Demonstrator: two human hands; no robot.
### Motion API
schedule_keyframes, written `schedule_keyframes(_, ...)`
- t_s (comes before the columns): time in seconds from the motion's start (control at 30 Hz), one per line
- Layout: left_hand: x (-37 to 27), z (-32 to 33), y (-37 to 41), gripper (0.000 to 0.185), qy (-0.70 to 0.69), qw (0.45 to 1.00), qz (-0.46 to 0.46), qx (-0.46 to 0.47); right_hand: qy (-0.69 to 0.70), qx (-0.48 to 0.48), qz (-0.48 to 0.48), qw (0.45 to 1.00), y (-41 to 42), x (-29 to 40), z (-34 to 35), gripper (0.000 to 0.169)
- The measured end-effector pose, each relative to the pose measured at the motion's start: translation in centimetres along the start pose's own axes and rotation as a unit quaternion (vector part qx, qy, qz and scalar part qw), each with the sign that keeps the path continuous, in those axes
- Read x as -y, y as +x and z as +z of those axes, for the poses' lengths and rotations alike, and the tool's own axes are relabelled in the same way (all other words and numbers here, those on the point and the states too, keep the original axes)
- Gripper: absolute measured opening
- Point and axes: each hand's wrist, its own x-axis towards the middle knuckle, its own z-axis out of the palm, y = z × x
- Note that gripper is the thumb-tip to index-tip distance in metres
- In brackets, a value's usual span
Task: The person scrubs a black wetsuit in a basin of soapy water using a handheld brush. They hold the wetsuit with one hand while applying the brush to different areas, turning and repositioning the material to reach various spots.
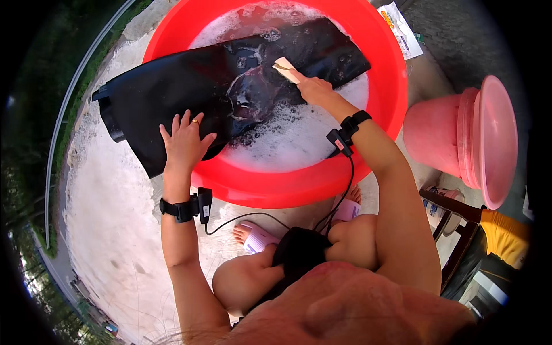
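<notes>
A wet black leather-like sheet (168, 88) lies across a large red plastic basin (258, 192). Its left part is folded or rolled over and hangs past the basin's rim. My left hand (183, 144), with a ring on one finger, rests on the sheet near that rim, fingers spread. In my right hand (317, 89) is a pale, wooden-looking scrubbing brush (286, 70), held over the middle of the sheet; its underside is hidden. Soapy film and bubbles cover the sheet beside the brush. White suds (289, 146) float on the water around it.
A pink bucket (435, 133) with a pink bowl (500, 142) at its mouth stands right of the basin. Below it are a dark wooden stool (453, 213) and yellow cloth (504, 235). A printed packet (401, 32) lies at upper right. Cables (246, 215) run from my wristbands.
</notes>
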Motion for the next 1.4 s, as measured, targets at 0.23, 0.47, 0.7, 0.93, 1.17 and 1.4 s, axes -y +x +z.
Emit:
schedule_keyframes(0.23, -0.8, -0.2, 7.9, 0.088, 0.183, 0.979, 0.081, 0.041, 0.053, -0.16, 0.17, 0.971, 7.3, -9.0, -4.8, 0.059)
schedule_keyframes(0.47, -5.1, 3.1, 12.2, 0.112, 0.19, 0.966, -0.01, 0.175, 0.116, -0.088, 0.045, 0.988, 8.7, 2.1, -1.2, 0.064)
schedule_keyframes(0.7, -5.4, 4.3, 13.0, 0.122, 0.212, 0.954, -0.04, 0.208, 0.013, -0.158, 0.045, 0.986, 11.6, -5.0, -4.7, 0.054)
schedule_keyframes(0.93, -5.9, 4.7, 13.5, 0.126, 0.222, 0.946, -0.055, 0.229, 0.071, -0.191, 0.164, 0.965, 15.1, -6.8, -6.0, 0.06)
schedule_keyframes(1.17, -5.8, 5.5, 13.6, 0.127, 0.235, 0.943, -0.064, 0.225, 0.034, -0.067, -0.006, 0.997, 8.8, 1.9, -1.6, 0.066)
schedule_keyframes(1.4, -5.2, 6.1, 11.4, 0.123, 0.229, 0.959, -0.014, 0.166, 0.008, -0.119, 0.125, 0.985, 4.3, -9.4, -5.3, 0.054)
